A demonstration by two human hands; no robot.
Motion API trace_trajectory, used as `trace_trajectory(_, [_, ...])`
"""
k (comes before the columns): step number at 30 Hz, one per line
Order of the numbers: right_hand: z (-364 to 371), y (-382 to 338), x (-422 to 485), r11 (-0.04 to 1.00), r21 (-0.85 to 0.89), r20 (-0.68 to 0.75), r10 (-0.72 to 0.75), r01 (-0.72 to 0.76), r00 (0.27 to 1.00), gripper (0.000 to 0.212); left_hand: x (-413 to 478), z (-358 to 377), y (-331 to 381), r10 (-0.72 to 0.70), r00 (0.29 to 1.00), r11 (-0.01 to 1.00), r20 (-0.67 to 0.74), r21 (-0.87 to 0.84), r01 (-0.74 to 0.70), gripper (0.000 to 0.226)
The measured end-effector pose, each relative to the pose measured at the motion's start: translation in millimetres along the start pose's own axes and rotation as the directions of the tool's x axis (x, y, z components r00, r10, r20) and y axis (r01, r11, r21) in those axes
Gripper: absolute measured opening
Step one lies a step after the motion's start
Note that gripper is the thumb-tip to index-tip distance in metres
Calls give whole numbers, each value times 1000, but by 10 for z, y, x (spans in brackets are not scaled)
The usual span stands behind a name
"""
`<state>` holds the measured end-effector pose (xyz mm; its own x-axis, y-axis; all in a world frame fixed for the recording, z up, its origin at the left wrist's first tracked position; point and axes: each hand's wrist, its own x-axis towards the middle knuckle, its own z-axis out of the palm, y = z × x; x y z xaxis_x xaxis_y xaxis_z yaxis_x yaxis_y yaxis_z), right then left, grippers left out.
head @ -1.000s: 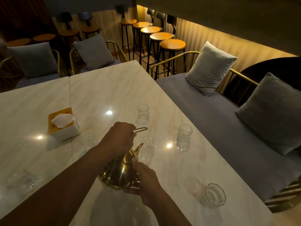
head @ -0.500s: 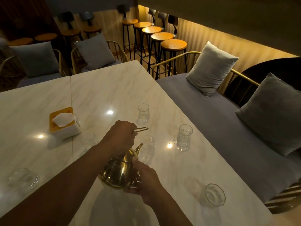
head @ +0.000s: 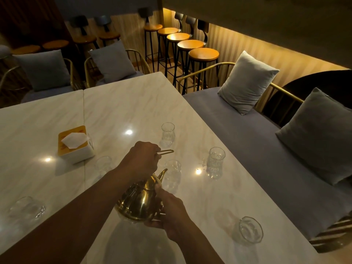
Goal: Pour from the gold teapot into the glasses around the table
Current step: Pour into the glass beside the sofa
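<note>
Tilting the gold teapot (head: 140, 203), left hand (head: 142, 159) pinching its handle and right hand (head: 169, 212) gripping its base, the person is pouring toward the centre glass (head: 172, 177), others seemingly awaiting.

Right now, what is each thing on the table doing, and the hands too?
Gold teapot: lifted, tilted, spout toward the middle glass.
Left hand: shut on the teapot's thin handle.
Right hand: steadying the teapot's side.
Far glass: upright.
Right glass: upright.
Near right glass: upright, looks empty.
Tissue box: tissue sticking out.
</note>
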<state>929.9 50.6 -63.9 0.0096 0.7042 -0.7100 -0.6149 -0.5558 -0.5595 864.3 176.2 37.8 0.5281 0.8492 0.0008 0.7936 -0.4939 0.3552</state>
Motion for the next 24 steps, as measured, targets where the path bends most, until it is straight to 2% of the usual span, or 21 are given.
trace_trajectory(17, [-83,-27,38,998,-62,11,-8,9,1000,35,-34,11,-16,-52,999,998,-8,-26,52,33])
trace_trajectory(21, [-69,-8,58,997,-76,7,-5,5,1000,42,-48,7,-33,-53,998,998,-19,-23,53,33])
trace_trajectory(24, [-68,6,84,997,-82,-8,6,-6,1000,55,-72,-5,-37,-53,998,998,-31,-26,53,33])
